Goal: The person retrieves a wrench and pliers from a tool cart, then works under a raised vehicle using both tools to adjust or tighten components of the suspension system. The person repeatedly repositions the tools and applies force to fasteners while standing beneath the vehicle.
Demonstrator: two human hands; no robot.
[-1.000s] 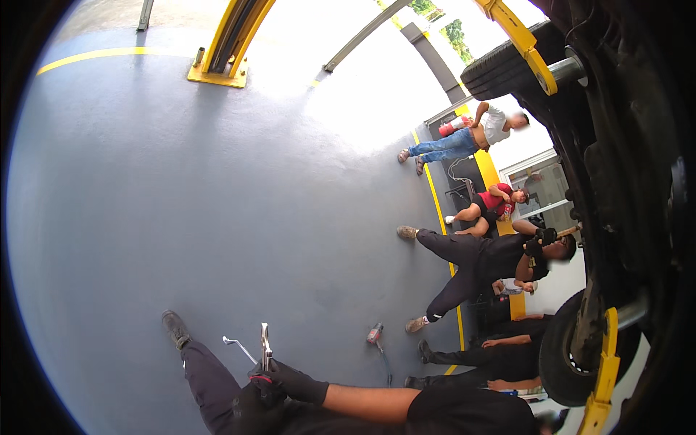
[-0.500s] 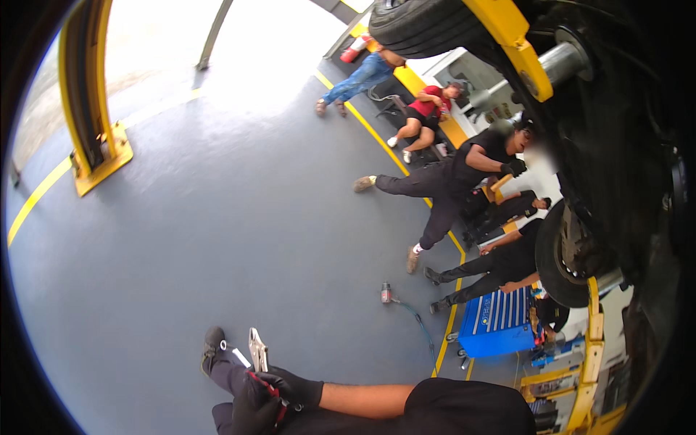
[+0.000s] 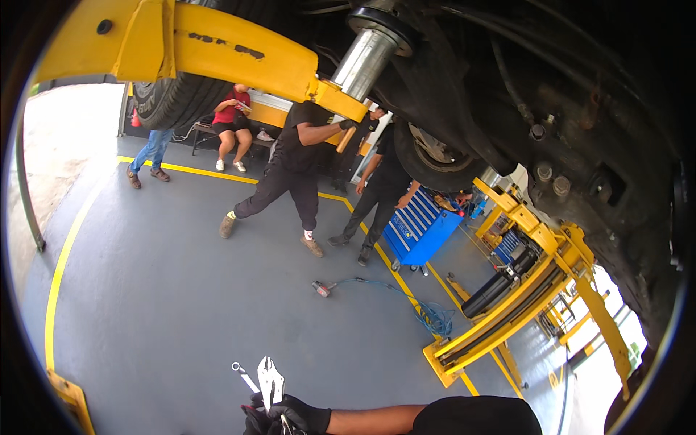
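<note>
White lettering (image 3: 401,228) (small, with a yellow spot at it) marks the blue tool cabinet (image 3: 432,242); well left of the cabinet, the tyre (image 3: 194,96) bears pale sidewall letters, too blurred to read.

We see our right forearm (image 3: 377,419) bare, running nearly level from the lower right; upper arm (image 3: 478,415) black-sleeved. Right hand (image 3: 308,415) — black-gloved, fingers (image 3: 288,406) curled in, wrist (image 3: 328,419) about straight. Our left hand (image 3: 255,420), dark-gloved too, sits just beside it at the lower edge — partly hidden, finger pose unclear to us.
</note>
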